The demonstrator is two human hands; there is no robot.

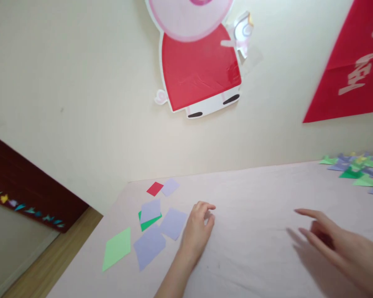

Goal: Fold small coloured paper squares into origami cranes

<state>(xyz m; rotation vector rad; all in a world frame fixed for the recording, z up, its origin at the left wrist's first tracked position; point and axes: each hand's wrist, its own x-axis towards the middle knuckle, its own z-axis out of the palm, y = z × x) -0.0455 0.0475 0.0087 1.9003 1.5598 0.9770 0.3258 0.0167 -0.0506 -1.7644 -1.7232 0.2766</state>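
My left hand (pixel 198 227) rests on the pale pink table covering (pixel 251 248), fingers loosely bent, thumb apart, nothing visible in them. Just left of it lies a lavender paper square (pixel 173 223). A larger lavender sheet (pixel 149 247), a light green sheet (pixel 117 248) and a dark green one (pixel 151 222), partly under another lavender square (pixel 150 210), are spread farther left. Toward the wall lie a red square (pixel 155 188) and a lavender square (pixel 170 187). My right hand (pixel 338 244) hovers above the cloth, index finger and thumb apart, holding nothing; its shadow falls below.
A cluster of folded paper pieces (pixel 360 169) in green, lavender and yellow sits at the table's far right. Behind stands a wall with a red cartoon cutout (pixel 202 68) and a red banner (pixel 345 70). At left, small paper shapes (pixel 31 210) line a dark brown panel.
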